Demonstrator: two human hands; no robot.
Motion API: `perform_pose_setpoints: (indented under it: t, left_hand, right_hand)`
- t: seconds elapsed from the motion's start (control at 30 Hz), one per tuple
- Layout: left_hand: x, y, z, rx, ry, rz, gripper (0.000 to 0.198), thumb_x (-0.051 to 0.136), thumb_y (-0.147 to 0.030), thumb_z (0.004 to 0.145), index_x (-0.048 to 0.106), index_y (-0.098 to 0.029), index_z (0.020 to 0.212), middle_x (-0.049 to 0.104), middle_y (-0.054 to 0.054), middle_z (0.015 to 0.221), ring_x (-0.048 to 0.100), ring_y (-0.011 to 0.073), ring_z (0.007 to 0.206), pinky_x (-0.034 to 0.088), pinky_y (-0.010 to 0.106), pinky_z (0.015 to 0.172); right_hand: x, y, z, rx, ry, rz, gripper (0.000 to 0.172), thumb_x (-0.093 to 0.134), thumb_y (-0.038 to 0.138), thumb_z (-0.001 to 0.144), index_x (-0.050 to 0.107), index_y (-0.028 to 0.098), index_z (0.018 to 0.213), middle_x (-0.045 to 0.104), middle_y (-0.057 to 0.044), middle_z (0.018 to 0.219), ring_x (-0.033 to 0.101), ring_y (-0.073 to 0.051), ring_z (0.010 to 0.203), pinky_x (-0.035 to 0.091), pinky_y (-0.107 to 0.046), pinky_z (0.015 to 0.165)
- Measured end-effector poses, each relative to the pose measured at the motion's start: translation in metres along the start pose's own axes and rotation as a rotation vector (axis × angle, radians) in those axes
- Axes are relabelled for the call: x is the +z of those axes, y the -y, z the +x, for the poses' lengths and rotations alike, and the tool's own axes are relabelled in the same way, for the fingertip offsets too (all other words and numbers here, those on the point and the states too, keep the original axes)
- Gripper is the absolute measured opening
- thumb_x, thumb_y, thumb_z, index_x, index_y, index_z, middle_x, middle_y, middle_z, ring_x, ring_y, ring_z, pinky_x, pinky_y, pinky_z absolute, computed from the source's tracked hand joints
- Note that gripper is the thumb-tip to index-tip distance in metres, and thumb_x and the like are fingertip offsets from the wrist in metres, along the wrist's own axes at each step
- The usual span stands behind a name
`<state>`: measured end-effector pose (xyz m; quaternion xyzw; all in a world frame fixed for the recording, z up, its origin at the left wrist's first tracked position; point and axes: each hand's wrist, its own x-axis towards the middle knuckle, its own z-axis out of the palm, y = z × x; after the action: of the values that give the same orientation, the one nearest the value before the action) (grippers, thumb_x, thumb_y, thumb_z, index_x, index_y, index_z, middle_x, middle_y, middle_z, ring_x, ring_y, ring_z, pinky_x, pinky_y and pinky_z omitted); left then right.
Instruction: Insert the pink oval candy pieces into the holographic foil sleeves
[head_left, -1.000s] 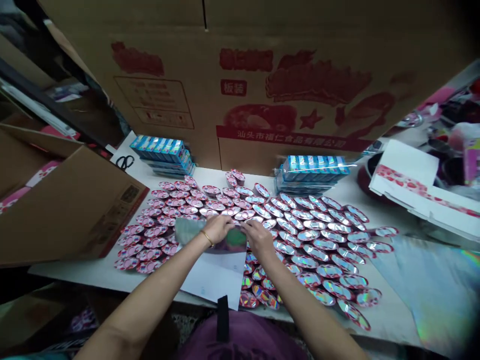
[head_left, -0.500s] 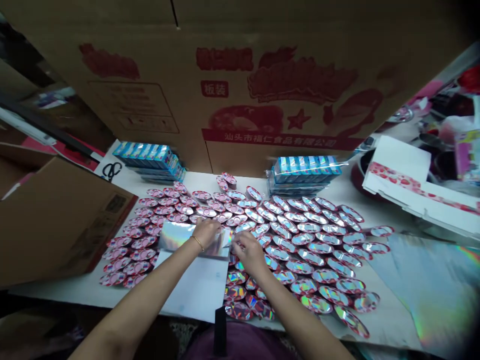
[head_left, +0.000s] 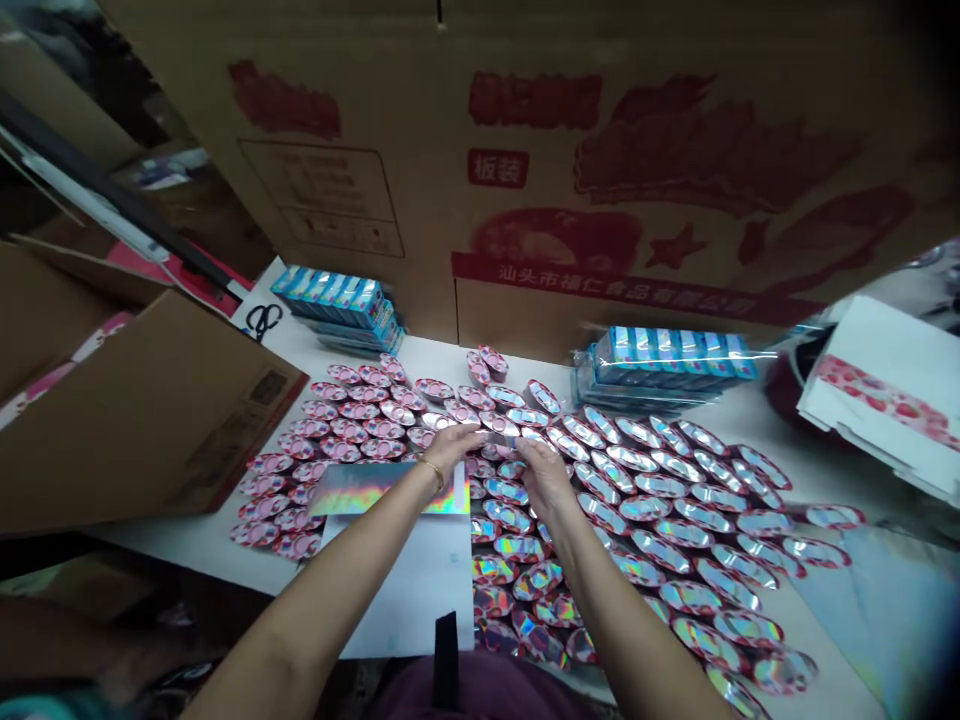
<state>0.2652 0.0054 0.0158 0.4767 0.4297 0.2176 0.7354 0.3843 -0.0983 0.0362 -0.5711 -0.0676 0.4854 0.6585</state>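
Observation:
My left hand (head_left: 451,448), with a gold bracelet at the wrist, and my right hand (head_left: 541,468) pinch the two ends of a small shiny strip (head_left: 497,438). They hold it above rows of small oval packs with red edges (head_left: 660,505). Under my left wrist lies a silvery rainbow sheet (head_left: 360,488), on top of white sheets (head_left: 397,590) at the table's front edge. Packs on the left show pink tops (head_left: 300,470); those in the middle and right look silvery.
A large printed carton (head_left: 525,300) stands behind the packs, with blue box stacks (head_left: 337,305) (head_left: 667,360) before it. Open carton (head_left: 165,420) at left, black scissors (head_left: 264,320), white box (head_left: 885,390) at right. Someone's arm (head_left: 67,630) shows lower left.
Both hands have left the shiny sheet and moved up and right, now with a small strip between them. The view has turned left, and another person's arm has come into view.

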Motion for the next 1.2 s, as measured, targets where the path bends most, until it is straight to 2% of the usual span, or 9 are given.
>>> perform_pose_setpoints:
  t: [0.2, 0.33, 0.47, 0.63, 0.87, 0.93, 1.0, 1.13, 1.2]
  left_hand:
    - [0.005, 0.005, 0.031, 0.010, -0.129, -0.026, 0.035, 0.067, -0.016, 0.056, 0.061, -0.011, 0.090, 0.060, 0.000, 0.065, 0.053, 0.0082, 0.054, 0.042, 0.021, 0.056]
    - [0.013, 0.008, 0.055, 0.075, -0.284, 0.292, 0.035, 0.060, -0.013, 0.062, 0.058, -0.011, 0.098, 0.054, -0.003, 0.059, 0.051, 0.0092, 0.056, 0.043, 0.023, 0.060]
    - [0.022, 0.006, 0.064, 0.189, -0.321, 0.680, 0.038, 0.053, -0.015, 0.070, 0.054, -0.015, 0.108, 0.058, -0.001, 0.066, 0.053, 0.0115, 0.065, 0.042, 0.026, 0.070]
    - [0.026, 0.001, 0.058, 0.255, -0.312, 0.961, 0.039, 0.049, -0.015, 0.073, 0.051, -0.018, 0.113, 0.062, 0.003, 0.078, 0.054, 0.0160, 0.078, 0.039, 0.028, 0.076]
    - [0.034, -0.008, 0.061, 0.281, -0.332, 1.051, 0.043, 0.052, -0.013, 0.071, 0.047, -0.018, 0.113, 0.053, 0.010, 0.108, 0.052, 0.0191, 0.092, 0.039, 0.030, 0.080]
    - [0.019, -0.023, 0.057, 0.319, -0.329, 1.076, 0.034, 0.050, -0.015, 0.073, 0.052, -0.017, 0.107, 0.052, 0.010, 0.108, 0.052, 0.0186, 0.093, 0.039, 0.028, 0.081]
    - [-0.012, -0.040, 0.044, 0.328, -0.247, 1.136, 0.021, 0.047, -0.023, 0.078, 0.059, -0.018, 0.094, 0.058, 0.008, 0.095, 0.054, 0.0188, 0.090, 0.038, 0.029, 0.080]
    - [-0.091, -0.061, 0.002, 0.238, 0.008, 1.293, 0.030, 0.057, -0.045, 0.070, 0.064, -0.024, 0.090, 0.062, 0.004, 0.095, 0.052, 0.0223, 0.094, 0.035, 0.031, 0.082]
    - [-0.115, -0.055, -0.014, 0.196, 0.073, 1.345, 0.035, 0.060, -0.047, 0.066, 0.063, -0.026, 0.094, 0.061, 0.003, 0.100, 0.049, 0.0230, 0.099, 0.033, 0.032, 0.084]
  right_hand:
    - [0.005, -0.019, 0.018, -0.146, -0.272, -0.152, 0.033, 0.066, 0.042, 0.058, 0.063, 0.016, 0.078, 0.063, -0.004, 0.074, 0.055, -0.016, 0.068, 0.041, -0.027, 0.061]
    - [0.006, -0.033, 0.036, -0.373, -0.458, -0.473, 0.026, 0.055, 0.043, 0.068, 0.063, 0.019, 0.073, 0.061, -0.005, 0.077, 0.051, -0.018, 0.077, 0.040, -0.032, 0.075]
    - [0.005, -0.041, 0.047, -0.547, -0.620, -0.768, 0.024, 0.050, 0.041, 0.072, 0.062, 0.021, 0.066, 0.058, -0.008, 0.080, 0.046, -0.023, 0.086, 0.033, -0.038, 0.080]
    - [0.007, -0.045, 0.051, -0.543, -0.650, -0.966, 0.021, 0.048, 0.035, 0.074, 0.061, 0.020, 0.067, 0.056, -0.011, 0.085, 0.043, -0.028, 0.091, 0.029, -0.042, 0.077]
    - [0.006, -0.035, 0.054, -0.485, -0.605, -1.053, 0.018, 0.046, 0.032, 0.075, 0.057, 0.019, 0.071, 0.052, -0.012, 0.083, 0.041, -0.029, 0.091, 0.029, -0.041, 0.072]
    - [0.000, -0.030, 0.052, -0.541, -0.577, -1.095, 0.015, 0.047, 0.030, 0.075, 0.057, 0.019, 0.071, 0.054, -0.010, 0.081, 0.043, -0.026, 0.086, 0.030, -0.039, 0.072]
    - [-0.003, -0.024, 0.048, -0.635, -0.451, -1.128, 0.016, 0.045, 0.027, 0.077, 0.059, 0.019, 0.078, 0.055, -0.008, 0.083, 0.046, -0.024, 0.085, 0.032, -0.037, 0.074]
    - [0.014, -0.016, 0.037, -0.823, 0.038, -1.088, 0.023, 0.044, 0.028, 0.082, 0.059, 0.021, 0.098, 0.057, -0.006, 0.091, 0.050, -0.019, 0.088, 0.037, -0.032, 0.078]
    - [0.031, -0.017, 0.033, -0.848, 0.245, -1.142, 0.023, 0.049, 0.030, 0.081, 0.060, 0.023, 0.100, 0.058, -0.005, 0.094, 0.050, -0.018, 0.090, 0.037, -0.030, 0.079]
